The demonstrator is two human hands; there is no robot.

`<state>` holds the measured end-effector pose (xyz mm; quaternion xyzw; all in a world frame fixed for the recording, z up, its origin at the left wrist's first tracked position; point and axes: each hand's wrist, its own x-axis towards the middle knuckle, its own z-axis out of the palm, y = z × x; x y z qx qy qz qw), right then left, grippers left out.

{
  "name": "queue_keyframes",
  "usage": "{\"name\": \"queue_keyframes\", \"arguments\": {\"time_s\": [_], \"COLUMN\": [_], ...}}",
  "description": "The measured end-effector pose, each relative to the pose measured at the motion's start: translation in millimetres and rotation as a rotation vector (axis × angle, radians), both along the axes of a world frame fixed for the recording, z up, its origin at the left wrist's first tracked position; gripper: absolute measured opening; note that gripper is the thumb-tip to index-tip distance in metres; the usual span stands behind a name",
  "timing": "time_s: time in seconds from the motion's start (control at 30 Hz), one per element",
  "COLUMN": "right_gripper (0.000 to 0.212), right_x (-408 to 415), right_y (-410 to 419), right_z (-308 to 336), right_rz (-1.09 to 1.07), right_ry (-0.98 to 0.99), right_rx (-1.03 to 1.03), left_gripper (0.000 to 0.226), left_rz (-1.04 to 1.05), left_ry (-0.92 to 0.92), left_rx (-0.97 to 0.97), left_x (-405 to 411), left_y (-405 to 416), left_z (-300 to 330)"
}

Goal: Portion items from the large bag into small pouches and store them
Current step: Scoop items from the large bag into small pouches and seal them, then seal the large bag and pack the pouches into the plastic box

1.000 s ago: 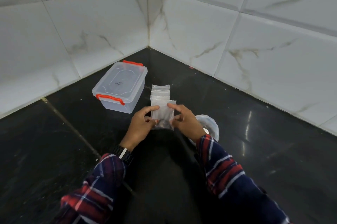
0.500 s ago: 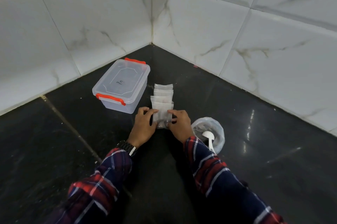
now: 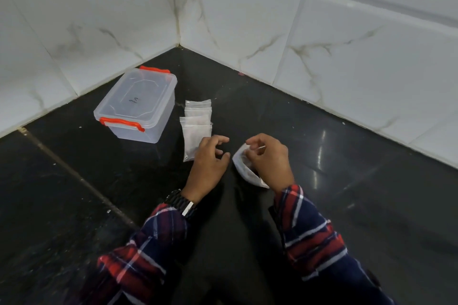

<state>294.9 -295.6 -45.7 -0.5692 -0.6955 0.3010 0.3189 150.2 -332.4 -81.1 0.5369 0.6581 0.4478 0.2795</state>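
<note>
Small clear plastic pouches (image 3: 197, 123) lay in overlapping row beside lidded clear storage box with orange clasps (image 3: 137, 104), staged for storing. Left hand (image 3: 209, 162) hovered empty, fingers loose. Right hand (image 3: 269, 159) pinched spoon inside crumpled large clear bag (image 3: 241, 164), likely to scoop.

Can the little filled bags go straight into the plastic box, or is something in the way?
The box's lid is in the way. The clear plastic box with orange clips has its lid on, so the row of small clear pouches beside it cannot go in yet. Nothing lies on the black floor between them.
</note>
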Motion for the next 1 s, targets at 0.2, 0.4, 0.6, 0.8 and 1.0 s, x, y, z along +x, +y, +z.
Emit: {"name": "queue_keyframes", "arguments": {"time_s": [0.2, 0.4, 0.6, 0.8, 1.0], "right_gripper": [0.013, 0.023, 0.025, 0.020, 0.014], "right_x": [32, 31, 31, 30, 34], "right_y": [-13, -17, -11, -4, 14], "right_z": [-13, -26, -29, -25, -8], "right_rz": [-0.132, -0.133, -0.100, -0.080, -0.081], "right_ry": [-0.200, -0.378, -0.443, -0.403, -0.034], "right_rx": [-0.002, 0.015, -0.024, -0.062, -0.066], "left_gripper": [0.024, 0.026, 0.032, 0.038, 0.029], "left_rz": [-0.082, -0.194, -0.128, -0.078, 0.022], "left_ry": [-0.020, -0.100, -0.158, -0.247, -0.222], "left_rx": [-0.024, -0.157, -0.154, -0.160, -0.142], "left_x": [18, 24, 25, 21, 13], "left_y": [6, 17, 22, 22, 25], "left_z": [-4, -10, -18, -19, -16]}}
